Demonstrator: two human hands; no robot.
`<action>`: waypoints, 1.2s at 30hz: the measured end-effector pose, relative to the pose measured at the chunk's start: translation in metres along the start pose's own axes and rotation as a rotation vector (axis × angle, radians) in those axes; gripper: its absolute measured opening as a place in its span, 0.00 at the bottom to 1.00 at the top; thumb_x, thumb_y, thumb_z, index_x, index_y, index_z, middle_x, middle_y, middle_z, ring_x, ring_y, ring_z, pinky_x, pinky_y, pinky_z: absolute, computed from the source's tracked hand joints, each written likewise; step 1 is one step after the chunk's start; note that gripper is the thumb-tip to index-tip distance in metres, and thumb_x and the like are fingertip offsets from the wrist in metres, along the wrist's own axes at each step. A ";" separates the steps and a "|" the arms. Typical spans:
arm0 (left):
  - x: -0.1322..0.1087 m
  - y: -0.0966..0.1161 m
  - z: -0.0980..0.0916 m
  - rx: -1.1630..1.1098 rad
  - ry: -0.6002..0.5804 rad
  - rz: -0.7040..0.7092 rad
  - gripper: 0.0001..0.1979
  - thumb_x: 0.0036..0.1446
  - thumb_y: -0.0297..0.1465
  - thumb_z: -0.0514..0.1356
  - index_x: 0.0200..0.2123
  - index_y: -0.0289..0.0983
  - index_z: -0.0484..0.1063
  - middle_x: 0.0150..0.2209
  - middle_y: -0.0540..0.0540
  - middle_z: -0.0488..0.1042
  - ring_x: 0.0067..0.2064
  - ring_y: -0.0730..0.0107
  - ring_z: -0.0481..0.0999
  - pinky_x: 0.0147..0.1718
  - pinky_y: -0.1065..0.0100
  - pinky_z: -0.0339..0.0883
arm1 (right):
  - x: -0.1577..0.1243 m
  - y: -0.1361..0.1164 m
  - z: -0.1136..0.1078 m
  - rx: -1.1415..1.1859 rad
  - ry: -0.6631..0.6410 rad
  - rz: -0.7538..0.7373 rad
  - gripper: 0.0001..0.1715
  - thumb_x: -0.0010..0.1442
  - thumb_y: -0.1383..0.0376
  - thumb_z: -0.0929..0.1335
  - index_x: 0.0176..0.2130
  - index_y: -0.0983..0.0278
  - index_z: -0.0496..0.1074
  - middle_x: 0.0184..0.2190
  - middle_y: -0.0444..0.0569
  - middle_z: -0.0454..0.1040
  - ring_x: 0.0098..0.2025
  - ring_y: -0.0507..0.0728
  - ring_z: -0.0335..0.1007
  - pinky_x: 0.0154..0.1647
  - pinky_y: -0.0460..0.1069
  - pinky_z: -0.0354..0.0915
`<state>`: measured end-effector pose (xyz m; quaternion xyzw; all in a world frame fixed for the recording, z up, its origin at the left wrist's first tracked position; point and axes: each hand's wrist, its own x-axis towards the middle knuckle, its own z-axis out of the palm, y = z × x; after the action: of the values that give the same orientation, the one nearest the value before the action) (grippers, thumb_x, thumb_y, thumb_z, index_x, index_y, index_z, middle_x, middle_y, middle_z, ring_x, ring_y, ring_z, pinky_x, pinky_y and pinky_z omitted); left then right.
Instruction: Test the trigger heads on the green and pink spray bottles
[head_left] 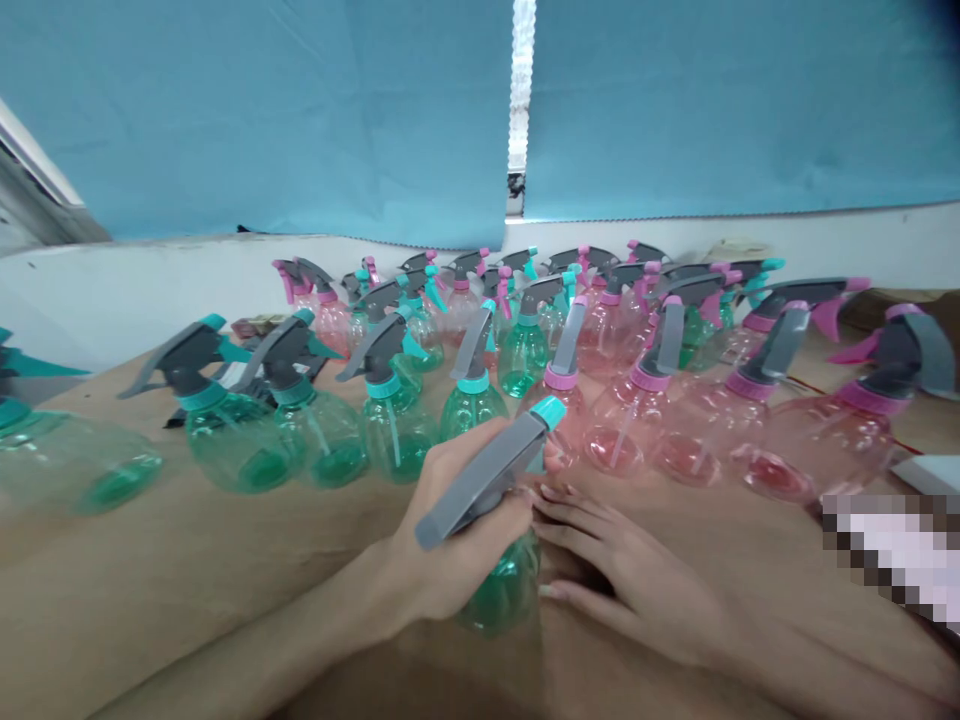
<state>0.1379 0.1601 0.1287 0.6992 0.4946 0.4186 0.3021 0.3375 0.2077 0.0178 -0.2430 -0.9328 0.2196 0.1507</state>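
Note:
My left hand (457, 545) is wrapped round the neck of a green spray bottle (501, 590) with a grey trigger head and turquoise nozzle tip. The bottle stands upright at the near middle of the table, its collar hidden by my fingers. Right beside it, my right hand (630, 570) lies with fingers stretched out, the fingertips close to or touching my left fingers and the bottle. Just beyond my hands is another green spray bottle (472, 400), and to its right stands a pink spray bottle (559, 400).
Rows of green and pink spray bottles fill the back of the brown table (247, 590). One green bottle (75, 455) stands at the far left. A pixelated patch (900, 550) covers something at the right edge. Blue cloth (300, 120) hangs against the wall behind.

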 end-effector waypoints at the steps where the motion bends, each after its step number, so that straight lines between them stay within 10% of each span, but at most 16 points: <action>1: 0.000 0.000 -0.001 0.011 0.010 0.000 0.03 0.47 0.27 0.53 0.27 0.39 0.64 0.24 0.53 0.64 0.25 0.71 0.64 0.25 0.69 0.61 | 0.000 0.000 0.000 0.005 0.006 -0.004 0.31 0.64 0.51 0.63 0.62 0.59 0.61 0.63 0.49 0.60 0.66 0.61 0.51 0.65 0.61 0.51; 36: 0.001 -0.007 0.003 0.100 0.037 0.007 0.02 0.51 0.28 0.52 0.27 0.39 0.60 0.25 0.54 0.64 0.26 0.73 0.65 0.25 0.70 0.61 | 0.002 -0.004 -0.005 -0.047 -0.049 0.009 0.33 0.65 0.48 0.61 0.61 0.64 0.62 0.64 0.50 0.59 0.66 0.59 0.50 0.67 0.58 0.48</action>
<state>0.1375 0.1628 0.1219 0.7073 0.5179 0.4075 0.2560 0.3363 0.2075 0.0246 -0.2450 -0.9400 0.2042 0.1209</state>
